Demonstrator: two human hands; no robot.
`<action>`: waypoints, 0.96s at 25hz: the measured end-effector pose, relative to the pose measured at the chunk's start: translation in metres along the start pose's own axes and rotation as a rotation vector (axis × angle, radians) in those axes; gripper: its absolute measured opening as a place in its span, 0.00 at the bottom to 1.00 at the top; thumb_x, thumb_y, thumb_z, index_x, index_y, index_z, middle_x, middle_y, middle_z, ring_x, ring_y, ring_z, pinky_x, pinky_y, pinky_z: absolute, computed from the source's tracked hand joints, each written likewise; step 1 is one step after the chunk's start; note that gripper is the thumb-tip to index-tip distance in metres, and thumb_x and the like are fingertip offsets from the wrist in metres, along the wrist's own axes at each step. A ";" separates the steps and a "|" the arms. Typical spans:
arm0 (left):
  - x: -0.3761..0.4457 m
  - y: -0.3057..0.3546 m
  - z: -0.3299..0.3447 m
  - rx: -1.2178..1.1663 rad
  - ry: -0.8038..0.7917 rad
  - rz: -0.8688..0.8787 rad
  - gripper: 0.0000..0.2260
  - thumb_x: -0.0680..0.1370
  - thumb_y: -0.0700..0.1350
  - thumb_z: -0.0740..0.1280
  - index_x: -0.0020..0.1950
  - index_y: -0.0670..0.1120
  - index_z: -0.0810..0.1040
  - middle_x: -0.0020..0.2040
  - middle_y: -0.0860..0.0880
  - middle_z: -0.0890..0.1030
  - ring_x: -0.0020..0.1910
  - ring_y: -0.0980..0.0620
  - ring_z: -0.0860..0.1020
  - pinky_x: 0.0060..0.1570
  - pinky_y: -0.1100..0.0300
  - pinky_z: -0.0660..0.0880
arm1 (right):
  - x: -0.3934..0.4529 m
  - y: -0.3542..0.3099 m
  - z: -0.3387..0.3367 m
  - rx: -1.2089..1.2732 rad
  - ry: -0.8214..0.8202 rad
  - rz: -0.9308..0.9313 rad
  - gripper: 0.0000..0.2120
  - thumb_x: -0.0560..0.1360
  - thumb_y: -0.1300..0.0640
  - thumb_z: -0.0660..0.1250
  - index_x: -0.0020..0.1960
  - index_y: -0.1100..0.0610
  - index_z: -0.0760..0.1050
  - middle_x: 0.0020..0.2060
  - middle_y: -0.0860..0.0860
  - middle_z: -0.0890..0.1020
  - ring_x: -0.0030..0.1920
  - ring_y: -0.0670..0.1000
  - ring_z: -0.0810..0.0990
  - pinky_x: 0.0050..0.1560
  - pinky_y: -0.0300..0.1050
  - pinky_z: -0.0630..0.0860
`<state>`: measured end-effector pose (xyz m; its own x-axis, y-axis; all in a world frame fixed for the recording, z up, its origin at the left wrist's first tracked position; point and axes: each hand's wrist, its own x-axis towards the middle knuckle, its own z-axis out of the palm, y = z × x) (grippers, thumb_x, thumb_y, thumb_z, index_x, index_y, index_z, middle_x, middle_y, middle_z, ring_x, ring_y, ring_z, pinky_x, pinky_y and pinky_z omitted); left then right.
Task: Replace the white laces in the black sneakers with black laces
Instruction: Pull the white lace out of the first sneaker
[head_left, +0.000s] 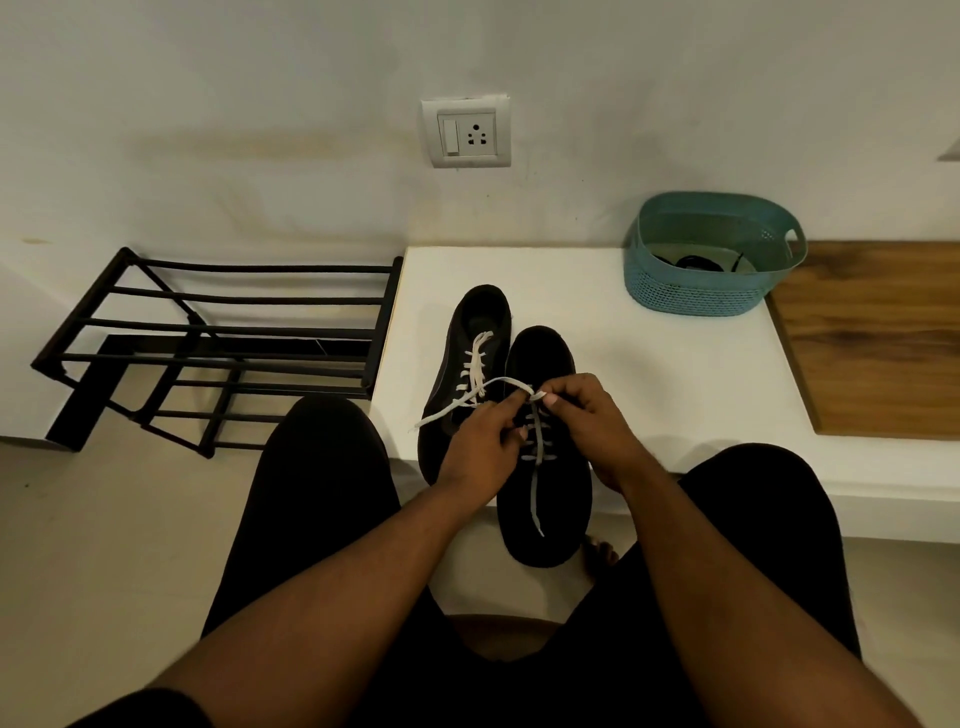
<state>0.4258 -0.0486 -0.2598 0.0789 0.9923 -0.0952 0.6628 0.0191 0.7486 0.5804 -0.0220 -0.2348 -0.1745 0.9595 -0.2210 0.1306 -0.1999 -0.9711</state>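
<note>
A low white surface (649, 364) stands against a pale wall with a switch socket (466, 132); a wood-grain panel (878, 338) lies at its right, a teal basket (711, 291) holding black laces (696, 262) at its far side, and a black metal shoe rack (218, 343) on the floor to the left. Two black sneakers (545, 509) sit side by side at the near edge. Over the right one, the fingers of the left hand (480, 452) and right hand (592, 421) are pinched together on its white lace (498, 389).

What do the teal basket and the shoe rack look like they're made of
The teal basket looks like molded plastic, matte, with a perforated mesh wall and a cut-out handle. The shoe rack looks like black-coated metal tubing, thin straight bars with slight sheen, though plastic joints are possible.
</note>
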 end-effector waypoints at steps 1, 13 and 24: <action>0.004 0.002 0.002 -0.065 0.013 -0.010 0.20 0.78 0.42 0.67 0.70 0.52 0.74 0.49 0.50 0.76 0.49 0.54 0.76 0.54 0.57 0.76 | -0.003 -0.005 0.000 0.094 -0.054 0.034 0.09 0.79 0.62 0.63 0.42 0.55 0.77 0.40 0.51 0.79 0.42 0.48 0.79 0.42 0.37 0.77; 0.003 0.006 -0.056 -0.872 0.496 -0.513 0.05 0.78 0.44 0.69 0.51 0.43 0.80 0.36 0.51 0.77 0.31 0.58 0.73 0.29 0.66 0.71 | 0.009 -0.006 -0.062 0.806 0.492 0.266 0.12 0.72 0.47 0.72 0.42 0.54 0.73 0.38 0.47 0.74 0.30 0.44 0.68 0.27 0.38 0.62; 0.024 0.025 -0.020 0.454 -0.046 0.235 0.22 0.78 0.42 0.65 0.71 0.56 0.71 0.58 0.48 0.73 0.55 0.49 0.75 0.54 0.53 0.75 | -0.005 0.017 -0.001 -0.671 0.181 -0.261 0.04 0.73 0.59 0.69 0.47 0.58 0.81 0.42 0.53 0.79 0.42 0.52 0.78 0.42 0.45 0.74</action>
<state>0.4293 -0.0221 -0.2305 0.2901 0.9570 0.0050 0.8791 -0.2685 0.3939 0.5850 -0.0300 -0.2498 -0.1253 0.9886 0.0838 0.6851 0.1473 -0.7134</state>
